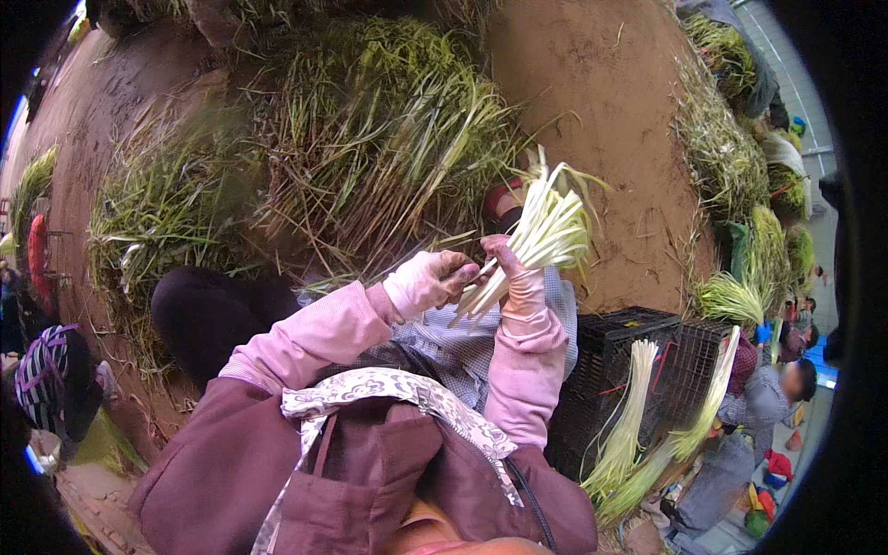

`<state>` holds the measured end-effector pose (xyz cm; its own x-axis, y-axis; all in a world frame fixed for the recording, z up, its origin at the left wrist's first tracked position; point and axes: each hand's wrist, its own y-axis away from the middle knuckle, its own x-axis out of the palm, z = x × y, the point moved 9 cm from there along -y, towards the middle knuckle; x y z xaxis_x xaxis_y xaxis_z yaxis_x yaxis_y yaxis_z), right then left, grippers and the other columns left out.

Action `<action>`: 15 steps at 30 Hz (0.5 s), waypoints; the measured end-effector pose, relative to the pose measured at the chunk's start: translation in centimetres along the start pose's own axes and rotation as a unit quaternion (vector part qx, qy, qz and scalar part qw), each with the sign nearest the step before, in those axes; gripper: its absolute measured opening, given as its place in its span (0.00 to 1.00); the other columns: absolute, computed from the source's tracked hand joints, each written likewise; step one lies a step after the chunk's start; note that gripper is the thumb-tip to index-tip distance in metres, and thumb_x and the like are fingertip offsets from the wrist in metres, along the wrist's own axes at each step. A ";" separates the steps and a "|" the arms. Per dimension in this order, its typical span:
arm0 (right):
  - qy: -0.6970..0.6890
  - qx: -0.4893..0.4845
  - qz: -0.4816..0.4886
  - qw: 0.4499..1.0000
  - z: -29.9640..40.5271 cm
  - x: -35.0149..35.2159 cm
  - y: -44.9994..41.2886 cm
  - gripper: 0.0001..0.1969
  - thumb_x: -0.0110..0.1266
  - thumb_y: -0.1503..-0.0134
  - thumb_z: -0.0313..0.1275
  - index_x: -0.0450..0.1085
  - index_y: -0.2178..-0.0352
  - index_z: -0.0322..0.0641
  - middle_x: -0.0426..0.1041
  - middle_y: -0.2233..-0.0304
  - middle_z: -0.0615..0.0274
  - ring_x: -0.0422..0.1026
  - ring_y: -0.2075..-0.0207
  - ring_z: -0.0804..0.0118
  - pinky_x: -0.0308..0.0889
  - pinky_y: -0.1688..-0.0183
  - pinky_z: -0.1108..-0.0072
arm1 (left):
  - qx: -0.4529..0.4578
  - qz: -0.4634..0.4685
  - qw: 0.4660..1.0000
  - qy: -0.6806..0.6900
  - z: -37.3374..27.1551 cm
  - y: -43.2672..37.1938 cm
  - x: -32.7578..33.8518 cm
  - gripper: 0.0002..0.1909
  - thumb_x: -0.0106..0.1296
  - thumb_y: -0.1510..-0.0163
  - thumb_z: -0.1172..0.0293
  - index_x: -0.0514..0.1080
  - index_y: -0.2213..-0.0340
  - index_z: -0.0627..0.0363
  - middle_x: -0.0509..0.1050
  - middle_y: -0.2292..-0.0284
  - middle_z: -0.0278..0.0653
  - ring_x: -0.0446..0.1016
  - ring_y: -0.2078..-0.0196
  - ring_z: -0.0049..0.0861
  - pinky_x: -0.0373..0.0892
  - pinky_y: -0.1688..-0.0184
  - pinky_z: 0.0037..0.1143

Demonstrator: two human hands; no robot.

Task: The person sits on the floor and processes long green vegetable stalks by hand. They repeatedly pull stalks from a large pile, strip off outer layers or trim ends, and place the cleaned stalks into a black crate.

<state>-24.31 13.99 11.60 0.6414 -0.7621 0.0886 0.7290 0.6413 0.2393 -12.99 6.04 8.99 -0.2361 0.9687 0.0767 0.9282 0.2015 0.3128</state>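
My right hand point(517, 267), in a pale covering, grips a bundle of whitish-green leafy vegetable stalks point(548, 229). Their leafy ends fan out up and to the right; the white lower ends point down and left. Beside it, my left hand point(440, 281) in a pale glove with soiled fingertips pinches a thin white stalk point(488, 266) at the bundle's lower side. Both hands are above my lap, over a checked cloth point(451, 340). A large heap of long green stalks and leaves point(374, 139) lies on the ground in front of me.
Black plastic crates point(624, 347) stand to my right, with bundles of pale stalks point(628, 423) lying across them. More green heaps point(721, 139) line the far right. A person in a checked top point(756, 402) is at the right; another in striped clothing point(48, 374) is at the left.
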 end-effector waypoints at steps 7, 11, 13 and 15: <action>-0.322 -0.088 -0.035 0.942 2.6 -1.4 0.5 0.07 0.55 0.50 0.24 0.67 0.69 0.34 0.67 0.59 0.51 0.71 0.63 0.65 0.70 0.55 0.70 | -0.093 -0.317 0.890 -0.314 11.3 -11.2 -11.9 0.24 0.58 0.53 0.58 0.65 0.60 0.60 0.72 0.66 0.46 0.71 0.64 0.38 0.68 0.60 0.31; -0.552 -0.093 0.078 0.825 4.1 -1.0 0.7 0.16 0.49 0.44 0.28 0.61 0.54 0.32 0.70 0.67 0.54 0.67 0.83 0.77 0.65 0.84 0.86 | -0.084 -0.294 0.886 -0.349 13.1 -13.2 -13.2 0.17 0.58 0.54 0.63 0.68 0.65 0.60 0.72 0.66 0.46 0.71 0.65 0.40 0.66 0.60 0.33; -0.635 -0.087 0.173 0.748 5.6 -1.1 1.0 0.25 0.44 0.41 0.30 0.50 0.43 0.38 0.67 0.77 0.66 0.65 0.84 0.76 0.63 0.86 0.85 | 0.042 -0.353 0.885 -0.301 9.2 -10.7 -13.1 0.12 0.55 0.51 0.69 0.69 0.65 0.59 0.73 0.68 0.41 0.72 0.68 0.31 0.69 0.65 0.28; -0.655 -0.087 0.203 0.723 6.0 -1.2 1.8 0.25 0.44 0.41 0.31 0.51 0.43 0.39 0.65 0.80 0.68 0.64 0.84 0.76 0.63 0.83 0.85 | 0.154 -0.381 0.905 -0.106 4.9 -7.6 -13.5 0.10 0.49 0.49 0.80 0.69 0.63 0.58 0.73 0.67 0.40 0.72 0.69 0.20 0.71 0.70 0.17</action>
<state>-25.20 15.55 17.73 0.1186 0.1348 0.9838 0.6365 0.7501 -0.1795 -15.41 -7.84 0.95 -0.8117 0.5308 -0.2436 0.5628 0.8224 -0.0834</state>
